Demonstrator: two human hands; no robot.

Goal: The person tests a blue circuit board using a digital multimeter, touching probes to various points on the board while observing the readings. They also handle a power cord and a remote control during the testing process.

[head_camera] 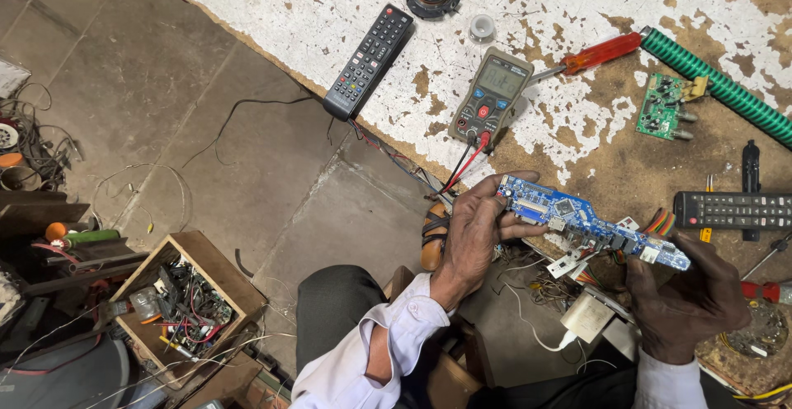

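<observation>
Fingers of the left hand (472,236) curl around one end of a long, narrow blue circuit board (590,221), and the right hand (689,297) closes on the other end from below — so the board is held level in the air, component side up, where it is easy to look at. It hangs over the near edge of the worn worktop with flaking white paint (577,13), above a tangle of loose wires and a white adapter (587,316).

Just beyond the board, near the same edge, lies a grey-green multimeter (490,95) with its red and black leads running off toward the hands. A black remote control (369,61) rests at the left edge, a red-handled screwdriver (594,54) and a small green circuit board (662,105) farther right, a second black remote (733,209) at the right side.

On the floor to the left stands an open wooden box (216,270) — inside it are old circuit boards and wires, piled without order.
</observation>
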